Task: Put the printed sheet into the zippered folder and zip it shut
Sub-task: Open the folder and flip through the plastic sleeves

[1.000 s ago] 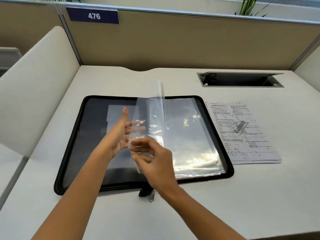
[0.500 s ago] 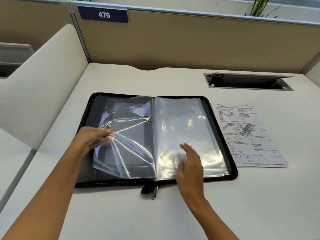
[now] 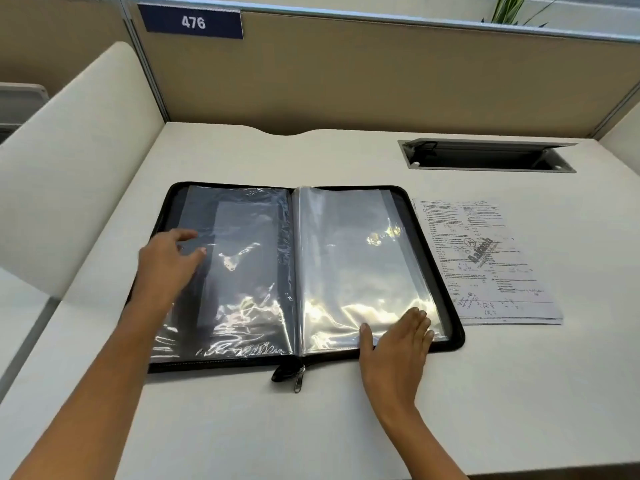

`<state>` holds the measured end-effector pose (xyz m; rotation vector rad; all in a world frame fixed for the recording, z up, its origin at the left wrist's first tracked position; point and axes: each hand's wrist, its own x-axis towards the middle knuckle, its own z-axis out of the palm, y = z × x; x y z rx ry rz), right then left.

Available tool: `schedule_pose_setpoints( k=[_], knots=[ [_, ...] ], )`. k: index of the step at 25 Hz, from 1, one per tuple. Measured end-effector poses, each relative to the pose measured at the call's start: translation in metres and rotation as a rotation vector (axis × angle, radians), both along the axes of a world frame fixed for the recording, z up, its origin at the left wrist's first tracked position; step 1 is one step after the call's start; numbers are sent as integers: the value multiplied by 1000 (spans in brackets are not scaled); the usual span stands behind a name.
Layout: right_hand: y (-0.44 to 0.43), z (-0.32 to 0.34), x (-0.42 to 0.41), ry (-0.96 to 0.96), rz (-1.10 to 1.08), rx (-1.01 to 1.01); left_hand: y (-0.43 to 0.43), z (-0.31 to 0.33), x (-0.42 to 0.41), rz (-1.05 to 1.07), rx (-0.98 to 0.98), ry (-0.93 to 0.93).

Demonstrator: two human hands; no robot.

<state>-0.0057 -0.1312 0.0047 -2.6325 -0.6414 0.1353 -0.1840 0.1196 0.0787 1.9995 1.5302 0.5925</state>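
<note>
Now the black zippered folder (image 3: 458,341) lies open flat on the table (image 3: 311,427). The left hand (image 3: 166,261) rests loose-fingered on the left clear sleeve (image 3: 242,230) and the right hand (image 3: 394,344) lies flat, gripping nothing, on the near corner of the right sleeves (image 3: 346,244), likely to keep the slippery plastic spread for loading. The printed sheet (image 3: 485,265) lies untouched on the table just beside the folder's right edge, watermark reading "Aakash"; a blue partition plate (image 3: 193,21) reads "476".

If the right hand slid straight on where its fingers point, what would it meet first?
Probably the folder's right rim; the right hand lies flat on the sleeve. The sheet lies beyond.
</note>
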Motion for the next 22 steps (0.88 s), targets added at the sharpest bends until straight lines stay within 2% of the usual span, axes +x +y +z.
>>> schedule_pose_setpoints(
  k=[4,7,11,13,16,19,22],
  knots=[
    [5,8,-1,102,17,184,-35,-9,40,-140,-58,-120],
    [13,11,-12,74,132,280,-49,-12,59,-219,-276,-256],
    [26,25,-36,-90,524,370,-47,2,67,-133,-683,-630],
    [34,31,-46,-146,747,347,-38,8,61,-103,-788,-674],
    [40,37,-54,-219,1013,309,-22,6,47,-52,-823,-656],
    [35,39,-54,-100,1000,430,-8,-2,32,77,-830,-675],
    [24,27,-42,-34,704,528,6,-7,13,150,-837,-667]
  ],
)
